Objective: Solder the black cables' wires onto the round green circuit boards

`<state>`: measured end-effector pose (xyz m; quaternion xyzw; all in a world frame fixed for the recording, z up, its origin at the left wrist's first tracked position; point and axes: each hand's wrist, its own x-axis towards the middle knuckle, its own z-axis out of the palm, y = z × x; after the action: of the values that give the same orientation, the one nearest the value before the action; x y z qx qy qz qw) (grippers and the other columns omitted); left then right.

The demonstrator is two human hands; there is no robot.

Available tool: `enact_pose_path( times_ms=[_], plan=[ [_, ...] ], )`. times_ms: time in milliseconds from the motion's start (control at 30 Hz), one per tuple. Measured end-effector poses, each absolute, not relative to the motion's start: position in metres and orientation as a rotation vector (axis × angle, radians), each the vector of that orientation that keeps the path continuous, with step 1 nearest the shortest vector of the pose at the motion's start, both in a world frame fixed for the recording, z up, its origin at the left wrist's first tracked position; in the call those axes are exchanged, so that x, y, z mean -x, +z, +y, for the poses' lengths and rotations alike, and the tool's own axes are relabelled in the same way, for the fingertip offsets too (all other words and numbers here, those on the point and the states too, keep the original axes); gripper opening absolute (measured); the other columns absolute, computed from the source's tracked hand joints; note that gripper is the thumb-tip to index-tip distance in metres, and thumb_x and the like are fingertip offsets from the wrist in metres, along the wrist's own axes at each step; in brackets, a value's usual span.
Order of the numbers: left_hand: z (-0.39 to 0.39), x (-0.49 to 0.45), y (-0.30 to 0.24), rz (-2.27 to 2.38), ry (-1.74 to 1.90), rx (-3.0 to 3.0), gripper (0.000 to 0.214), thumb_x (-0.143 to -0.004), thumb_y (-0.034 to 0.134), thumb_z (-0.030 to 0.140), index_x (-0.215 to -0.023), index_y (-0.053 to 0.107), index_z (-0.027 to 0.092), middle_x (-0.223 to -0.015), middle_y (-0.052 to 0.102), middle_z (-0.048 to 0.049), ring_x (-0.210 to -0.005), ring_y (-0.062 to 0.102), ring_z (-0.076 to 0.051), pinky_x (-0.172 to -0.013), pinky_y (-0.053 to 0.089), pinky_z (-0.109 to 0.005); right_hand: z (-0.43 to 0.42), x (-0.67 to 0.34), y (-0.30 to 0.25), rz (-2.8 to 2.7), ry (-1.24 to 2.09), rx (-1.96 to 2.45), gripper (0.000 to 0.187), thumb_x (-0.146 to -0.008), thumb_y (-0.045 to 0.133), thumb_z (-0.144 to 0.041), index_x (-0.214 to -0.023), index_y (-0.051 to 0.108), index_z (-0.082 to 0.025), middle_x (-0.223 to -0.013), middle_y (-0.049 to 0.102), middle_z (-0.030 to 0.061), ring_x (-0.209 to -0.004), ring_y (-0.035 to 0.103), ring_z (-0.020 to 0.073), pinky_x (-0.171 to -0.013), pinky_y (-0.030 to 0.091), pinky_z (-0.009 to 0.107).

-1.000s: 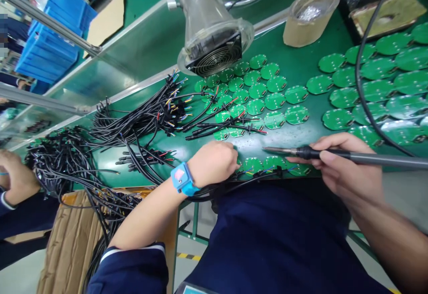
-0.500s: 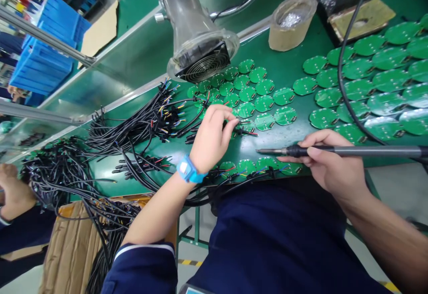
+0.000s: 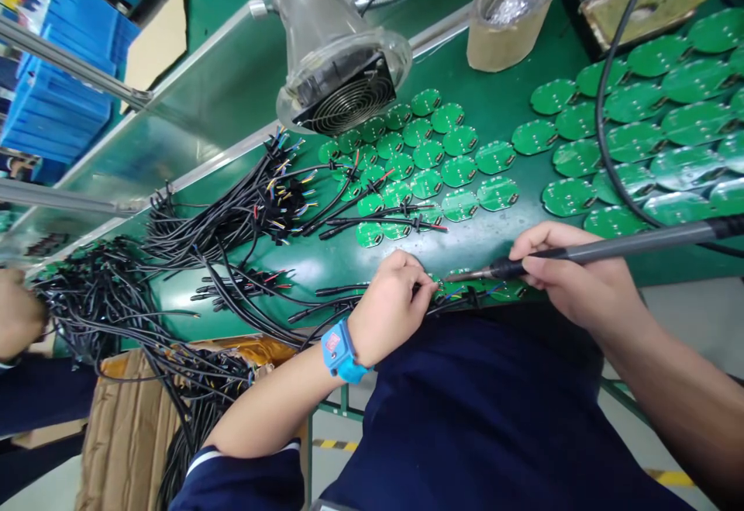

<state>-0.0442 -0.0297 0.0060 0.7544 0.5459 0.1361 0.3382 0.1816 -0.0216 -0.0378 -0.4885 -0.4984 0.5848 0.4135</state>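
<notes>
My left hand, with a blue wrist strap below it, is closed in a pinch on a thin black cable over the front row of boards. The cable's wire end is mostly hidden by my fingers. My right hand grips a soldering iron, its tip pointing left, close to my left fingertips and low over a round green circuit board. Whether the tip touches is too small to tell. Black cables with coloured wire ends lie along this front row.
Rows of green circuit boards cover the right side. A fan-fitted fume duct hangs at the back, beside a tape roll. Cable bundles lie left, above a cardboard box. A co-worker's hand is at far left.
My left hand has come down from the middle boards to the front row, holding a cable. The soldering iron has tilted, its tip now down at that row.
</notes>
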Motion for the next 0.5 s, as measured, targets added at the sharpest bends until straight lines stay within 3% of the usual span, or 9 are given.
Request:
enact_pose_path(
  times_ms=[500],
  plan=[
    [-0.0373, 0.0442, 0.0003, 1.444, 0.424, -2.041, 0.007, -0.087, 0.051, 0.014, -0.082, 0.056, 0.015, -0.087, 0.051, -0.0061, -0.087, 0.051, -0.016, -0.081, 0.046, -0.033, -0.0224, -0.18, -0.0345, -1.401, 1.4, 1.238, 0.007, -0.082, 0.057, -0.027, -0.084, 0.059, -0.021, -0.062, 0.05, -0.0024, -0.052, 0.044, 0.0099, -0.045, 0.035, 0.023]
  ],
)
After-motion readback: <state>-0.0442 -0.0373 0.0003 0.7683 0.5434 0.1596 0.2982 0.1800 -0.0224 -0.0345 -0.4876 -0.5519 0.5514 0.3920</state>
